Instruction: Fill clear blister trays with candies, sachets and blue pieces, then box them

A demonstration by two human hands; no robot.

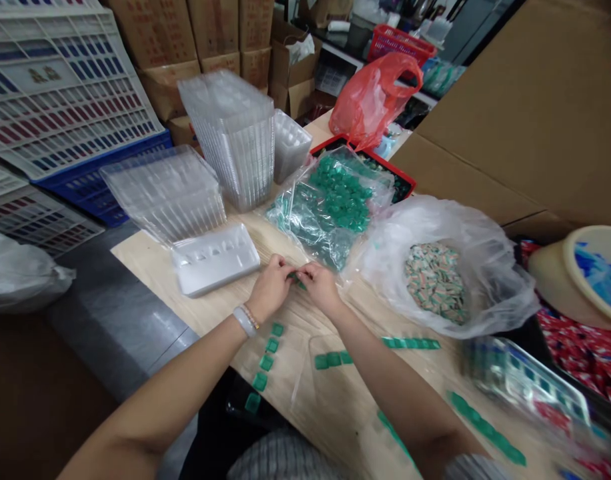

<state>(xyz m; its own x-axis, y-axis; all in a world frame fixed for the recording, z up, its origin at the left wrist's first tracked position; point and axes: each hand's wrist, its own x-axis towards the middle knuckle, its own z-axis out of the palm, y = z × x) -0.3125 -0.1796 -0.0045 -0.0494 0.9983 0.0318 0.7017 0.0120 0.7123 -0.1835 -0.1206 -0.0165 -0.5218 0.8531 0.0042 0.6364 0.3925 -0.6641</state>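
Observation:
My left hand (271, 288) and my right hand (319, 285) meet over the table, fingertips pinched on a small green plastic piece (294, 275). Fingers hide most of it, and its exact shape cannot be made out. Below my left wrist runs a spaced column of green square pieces (266, 363). Beneath my right forearm, a tight row of similar green pieces (330, 361) is partly covered; another green row (410, 343) continues to its right. A white compartment tray (215, 260) sits just left of my hands. Beyond them lies a clear bag of loose green pieces (343, 197).
Stacked clear trays (230, 133) rise at the back left, near plastic crates (60, 87). A white bag (490, 267) of small striped pieces stands right. Farther right are a cream tub (550, 267) and a clear tray (530, 380). Cardboard (525, 100) walls the back right.

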